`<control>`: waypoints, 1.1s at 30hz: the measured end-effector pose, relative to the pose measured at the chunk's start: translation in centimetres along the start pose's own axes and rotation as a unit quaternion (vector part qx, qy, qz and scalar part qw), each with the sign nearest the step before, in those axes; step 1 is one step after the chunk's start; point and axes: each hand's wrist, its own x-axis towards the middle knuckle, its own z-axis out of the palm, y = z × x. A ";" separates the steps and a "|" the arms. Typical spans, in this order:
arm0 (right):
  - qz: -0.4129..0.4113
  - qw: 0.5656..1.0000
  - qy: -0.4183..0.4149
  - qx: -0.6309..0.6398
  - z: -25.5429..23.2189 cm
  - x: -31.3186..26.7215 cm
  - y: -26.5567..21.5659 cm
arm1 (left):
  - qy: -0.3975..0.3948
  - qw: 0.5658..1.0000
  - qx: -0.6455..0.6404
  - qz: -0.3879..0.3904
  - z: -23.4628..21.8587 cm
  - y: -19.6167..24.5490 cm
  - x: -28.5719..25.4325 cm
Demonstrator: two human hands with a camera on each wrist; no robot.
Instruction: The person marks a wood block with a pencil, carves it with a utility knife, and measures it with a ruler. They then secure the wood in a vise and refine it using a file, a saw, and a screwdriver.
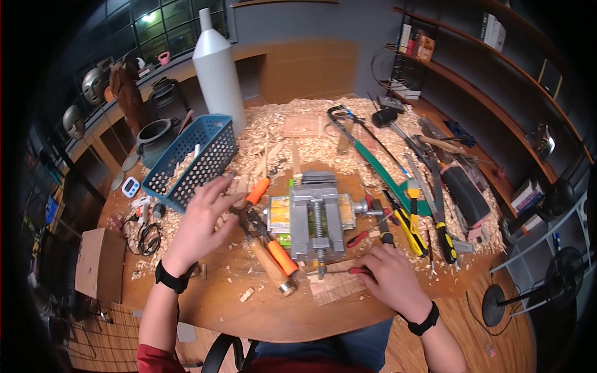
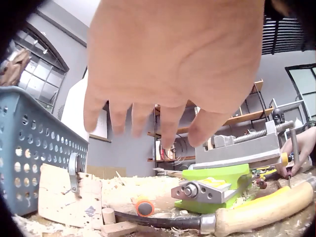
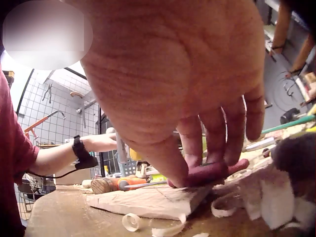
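My right hand pinches the red handle of a small screwdriver between thumb and fingers. Its thin shaft points left over a flat piece of wood with lines on it. My left hand is raised with its fingers spread, holding nothing, beside the blue basket. Below and right of it lie a wooden-handled tool with a dark curved blade and tools with orange handles. Between the hands stands a grey metal vise, with bright green parts under it.
Wood shavings cover the back of the table. On the right lie a green hacksaw, a yellow-and-black utility knife and other hand tools. A wooden box stands at the left edge, near a black cable.
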 end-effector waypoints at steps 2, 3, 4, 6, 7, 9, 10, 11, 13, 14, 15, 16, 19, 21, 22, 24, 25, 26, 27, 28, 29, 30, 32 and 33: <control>0.000 1.000 0.004 0.007 0.4 0.0 0.2 | -0.068 0.994 -0.089 -0.006 0.1 0.3 -0.8; 0.008 1.000 0.000 0.007 0.4 -0.1 0.2 | -0.080 0.992 -0.093 0.012 0.0 0.5 -1.1; 0.019 1.000 -0.004 0.007 0.4 -0.2 0.1 | -0.080 0.993 -0.091 0.008 -0.1 0.8 -1.4; 0.005 1.000 0.005 0.001 0.3 -0.3 -0.2 | -0.105 0.989 -0.105 0.008 -0.2 1.3 -1.8; 0.013 0.999 0.023 0.017 0.4 -0.3 -0.4 | -0.107 0.990 -0.089 0.017 -0.3 1.2 -2.0; 0.013 0.998 0.041 0.039 0.4 -0.3 -0.9 | -0.096 0.992 -0.085 -0.020 -1.1 1.0 -2.5; 0.035 0.995 0.079 0.051 0.0 -0.4 -1.0 | -0.085 0.991 -0.084 -0.055 -1.5 0.8 -3.0; 0.056 0.990 0.116 0.063 -0.4 -0.6 -1.2 | -0.055 0.994 -0.062 -0.073 -1.6 0.3 -3.8; 0.110 0.972 0.131 0.162 -1.2 -1.8 -1.9 | -0.034 0.994 -0.057 -0.090 -3.0 0.7 -5.1; 0.175 0.941 0.144 0.251 -1.6 -2.7 -2.1 | -0.015 0.994 -0.058 -0.096 -3.5 0.9 -5.8; 0.207 0.914 0.135 0.321 -2.0 -4.0 -1.8 | -0.011 0.995 -0.029 -0.097 -3.6 1.3 -7.0; 0.240 0.881 0.125 0.388 -2.5 -5.1 -1.8 | -0.009 0.994 -0.024 -0.107 -4.1 2.1 -8.0; 0.266 0.905 0.177 0.279 -4.9 -7.0 -3.3 | -0.119 0.982 -0.142 -0.033 -4.3 5.1 -10.0; 0.253 0.926 0.149 0.236 -4.3 -10.1 -2.3 | -0.155 0.954 -0.256 0.024 -2.9 7.3 -11.0; 0.312 0.891 0.189 0.269 -3.8 -11.4 -2.2 | -0.170 0.932 -0.317 0.052 -2.2 8.8 -11.0; 0.357 0.812 0.260 0.382 -3.8 -12.0 -2.2 | -0.177 0.913 -0.347 0.123 -1.0 13.2 -8.9; 0.339 0.766 0.298 0.457 -3.8 -11.7 -2.9 | -0.139 0.903 -0.378 0.151 -0.7 15.8 -7.3; 0.329 0.673 0.382 0.541 -4.0 -10.5 -3.8 | -0.101 0.885 -0.412 0.191 -0.8 18.5 -5.2; 0.247 0.679 0.275 0.634 -0.8 -15.5 2.1 | -0.150 0.866 -0.415 0.235 -1.7 21.0 -2.7; 0.218 0.678 0.271 0.648 -1.3 -13.1 0.1 | -0.012 0.884 -0.386 0.264 -1.3 23.9 -0.6; 0.252 0.586 0.254 0.727 -3.5 -10.5 -1.3 | -0.025 0.871 -0.368 0.326 -0.6 26.3 1.5; 0.224 0.543 0.235 0.775 -5.2 -8.6 -2.5 | -0.039 0.856 -0.344 0.384 0.6 28.0 3.6; 0.095 0.521 0.190 0.827 -7.4 -4.7 -1.9 | 0.037 0.852 -0.337 0.399 3.7 29.0 8.3; 0.142 0.513 0.184 0.826 -10.0 -3.7 -1.6 | 0.050 0.918 -0.254 0.302 3.4 28.7 9.9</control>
